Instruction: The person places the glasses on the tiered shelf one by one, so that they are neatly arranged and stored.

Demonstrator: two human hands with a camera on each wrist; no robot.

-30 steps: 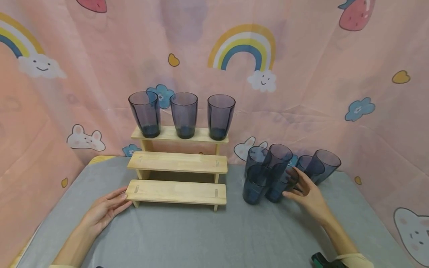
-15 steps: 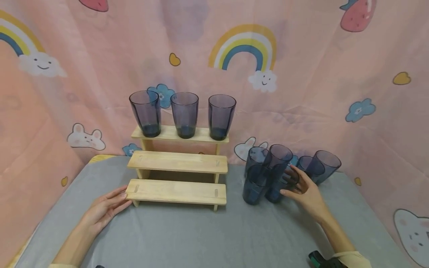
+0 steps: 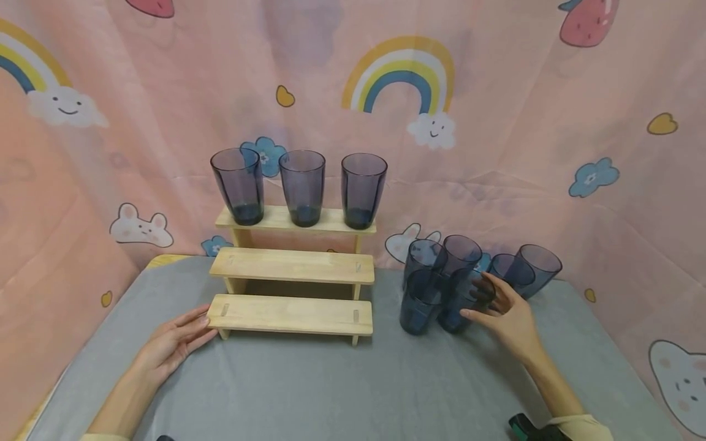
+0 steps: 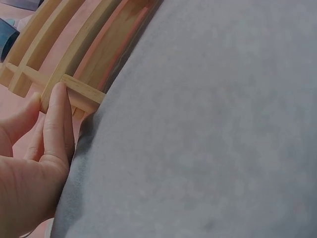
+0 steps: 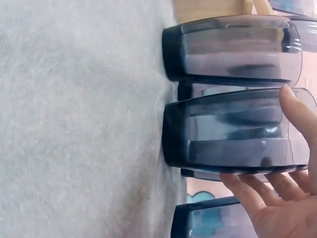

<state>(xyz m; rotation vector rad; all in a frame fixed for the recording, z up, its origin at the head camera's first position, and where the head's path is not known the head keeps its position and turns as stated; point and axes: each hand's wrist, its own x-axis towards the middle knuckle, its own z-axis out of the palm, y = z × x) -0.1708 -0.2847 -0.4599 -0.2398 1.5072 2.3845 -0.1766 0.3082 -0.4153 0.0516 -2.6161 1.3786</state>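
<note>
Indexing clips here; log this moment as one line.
left hand: holds pale three-tier wooden stand | right hand: curled round upright translucent blue-purple tapered tumbler on grey cloth | top tier: three matching tumblers

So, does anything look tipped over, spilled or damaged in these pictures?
Nothing stands out: three glasses stand upright on the rack, the other glasses stand grouped to its right, and no spill or breakage shows.

A draped, booth-like spot, room type unclear: pink rainbow-print curtain [image 3: 496, 122] hangs behind the far edge of the grey cloth-covered tabletop [image 3: 309, 392]
</note>
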